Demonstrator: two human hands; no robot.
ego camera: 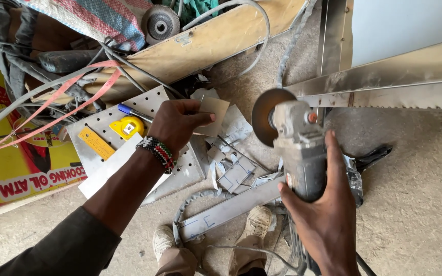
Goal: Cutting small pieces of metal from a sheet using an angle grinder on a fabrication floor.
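Gripped around its grey body, an angle grinder (299, 153) sits in my right hand (328, 214) above the concrete floor (415, 214), disc up; my left hand (177, 122) pinches 1 small metal plate (212, 115) over scattered offcuts (234, 171).

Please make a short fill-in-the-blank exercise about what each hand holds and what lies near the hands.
1. The right hand holds an angle ____.
2. The left hand pinches a small flat piece of ____.
3. The beaded bracelet sits on the ____ wrist.
4. The tape measure on the perforated plate is ____ in colour.

Missing words: grinder; metal; left; yellow
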